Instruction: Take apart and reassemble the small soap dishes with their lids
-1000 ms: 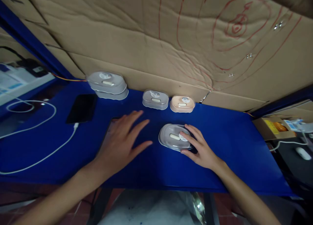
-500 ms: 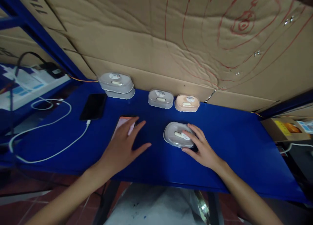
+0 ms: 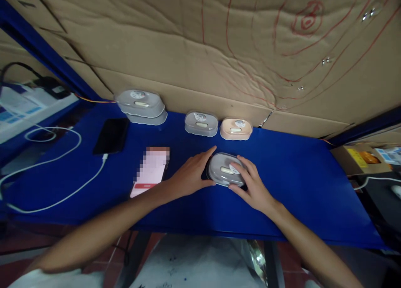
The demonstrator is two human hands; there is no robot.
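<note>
Partly hidden label (image 3: 233,168), right hand (image 3: 258,192) around grey container (image 3: 219,164)

Cardboard wall (image 3: 150,37), blue table (image 3: 297,187), apparently red-tiled floor (image 3: 108,255)

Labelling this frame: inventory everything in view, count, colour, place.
front container: 1, grey, centre
stacked containers: apparently 2, grey, back left
back container: 1, grey, back middle
peach container: 1, peach, right of that
dark phone: 1, black, left
lit phone: 1, pinkish screen, left of centre
cables: at least 2, white, left and far right
power strip: 1, white, far left
adapter: 1, black, far left
cardboard panel: 1, brown, red-marked, behind containers
table: 1, blue, under containers
box: 1, brown, far right
mouse: 1, white, right edge
floor: 1, reddish, bottom
sleeve: 1, white, bottom left
left hand: 1, at front container's left end, contact unclear
right hand: 1, gripping its right end
</note>
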